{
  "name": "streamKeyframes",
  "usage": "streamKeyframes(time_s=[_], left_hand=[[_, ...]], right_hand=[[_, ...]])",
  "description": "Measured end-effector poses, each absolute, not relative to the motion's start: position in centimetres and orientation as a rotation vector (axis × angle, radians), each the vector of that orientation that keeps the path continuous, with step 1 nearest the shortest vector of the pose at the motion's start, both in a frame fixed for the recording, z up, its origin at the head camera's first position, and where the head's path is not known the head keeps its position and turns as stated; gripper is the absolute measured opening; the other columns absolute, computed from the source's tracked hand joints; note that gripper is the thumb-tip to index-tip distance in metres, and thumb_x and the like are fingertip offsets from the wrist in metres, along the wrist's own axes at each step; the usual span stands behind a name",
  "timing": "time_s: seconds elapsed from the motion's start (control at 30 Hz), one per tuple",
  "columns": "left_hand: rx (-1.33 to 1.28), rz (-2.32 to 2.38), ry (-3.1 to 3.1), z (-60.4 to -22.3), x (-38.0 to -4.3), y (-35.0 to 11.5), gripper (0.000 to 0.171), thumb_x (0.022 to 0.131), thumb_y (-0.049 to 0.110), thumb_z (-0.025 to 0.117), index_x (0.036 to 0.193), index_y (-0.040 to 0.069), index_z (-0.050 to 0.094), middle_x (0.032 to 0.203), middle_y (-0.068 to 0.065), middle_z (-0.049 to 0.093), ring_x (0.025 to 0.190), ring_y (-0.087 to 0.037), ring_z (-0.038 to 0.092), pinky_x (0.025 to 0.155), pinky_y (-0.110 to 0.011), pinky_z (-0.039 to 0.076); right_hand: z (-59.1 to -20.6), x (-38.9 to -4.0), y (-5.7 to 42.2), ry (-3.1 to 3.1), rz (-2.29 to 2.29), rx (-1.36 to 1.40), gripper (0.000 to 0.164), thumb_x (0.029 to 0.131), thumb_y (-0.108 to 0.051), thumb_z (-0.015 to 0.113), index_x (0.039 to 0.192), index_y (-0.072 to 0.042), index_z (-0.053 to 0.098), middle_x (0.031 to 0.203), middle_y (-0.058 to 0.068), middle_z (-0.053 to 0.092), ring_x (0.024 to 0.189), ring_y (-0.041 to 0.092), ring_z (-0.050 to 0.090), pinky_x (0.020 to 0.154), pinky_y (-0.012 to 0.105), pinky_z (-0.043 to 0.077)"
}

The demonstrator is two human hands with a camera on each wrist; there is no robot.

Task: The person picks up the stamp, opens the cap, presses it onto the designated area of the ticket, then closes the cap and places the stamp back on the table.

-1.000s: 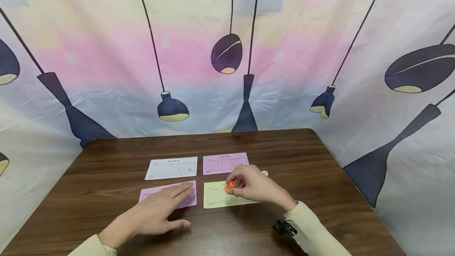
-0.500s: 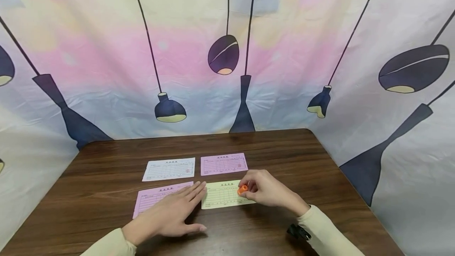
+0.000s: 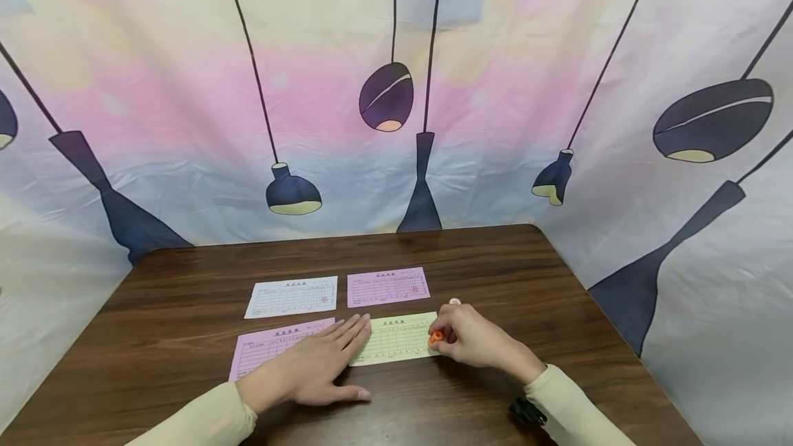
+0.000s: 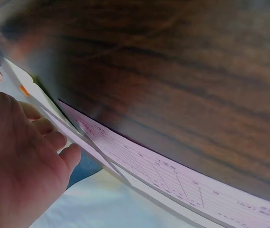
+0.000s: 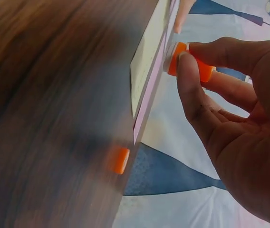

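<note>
In the head view my right hand (image 3: 473,337) pinches a small orange stamp (image 3: 436,338) between thumb and fingers, at the right end of a yellow printed slip (image 3: 396,343). The right wrist view shows the stamp (image 5: 204,70) with its pale end towards the slip (image 5: 149,57); whether it touches the paper I cannot tell. My left hand (image 3: 316,363) lies with straight fingers across the right part of the lower pink slip (image 3: 257,349), fingertips over the yellow slip's left edge. A small round cap (image 3: 455,301), orange-sided in the right wrist view, lies beyond my right hand.
Behind lie a white slip (image 3: 291,298) and another pink slip (image 3: 387,288), each with a small red mark at its right. All rest on a dark wooden table (image 3: 186,294). A patterned cloth (image 3: 334,122) hangs behind and beside it.
My right hand has carried the stamp rightward over the yellow slip to its right end. My left hand has slid right, from the lower pink slip to the yellow slip's left edge.
</note>
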State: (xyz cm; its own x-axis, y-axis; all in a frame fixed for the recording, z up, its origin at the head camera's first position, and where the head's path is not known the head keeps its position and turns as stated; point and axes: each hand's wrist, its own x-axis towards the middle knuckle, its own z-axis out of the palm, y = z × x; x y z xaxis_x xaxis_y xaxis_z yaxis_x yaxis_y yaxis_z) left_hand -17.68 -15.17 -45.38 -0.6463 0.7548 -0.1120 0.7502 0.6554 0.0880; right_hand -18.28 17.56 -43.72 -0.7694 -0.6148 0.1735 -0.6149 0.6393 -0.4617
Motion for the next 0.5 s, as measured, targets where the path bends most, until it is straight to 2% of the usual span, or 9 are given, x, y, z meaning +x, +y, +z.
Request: streamKeyframes(time_s=[0.2, 0.5], left_hand=[[1.233, 0.044, 2.703, -45.5, -18.2, -14.9, 0.108, 0.096, 0.084, 0.039, 0.168, 0.006, 0.018, 0.178, -0.014, 0.013, 0.165, -0.031, 0.018, 0.133, -0.05, 0.026], [1.23, 0.006, 2.673, -45.7, -18.5, -14.8, 0.108, 0.096, 0.083, 0.04, 0.169, 0.007, 0.018, 0.178, -0.012, 0.013, 0.165, -0.029, 0.018, 0.134, -0.048, 0.025]], right_hand=[[-44.1, -18.8, 17.7, -2.86, 0.751, 1.086, 0.011, 0.092, -0.011, 0.08, 0.084, -0.018, 0.076, 0.077, -0.011, 0.057, 0.076, -0.002, 0.051, 0.07, 0.016, 0.047], [-44.4, -19.4, 17.6, -2.876, 0.751, 1.041, 0.006, 0.09, -0.012, 0.081, 0.088, -0.017, 0.079, 0.081, -0.01, 0.061, 0.077, 0.0, 0.053, 0.07, 0.016, 0.048]])
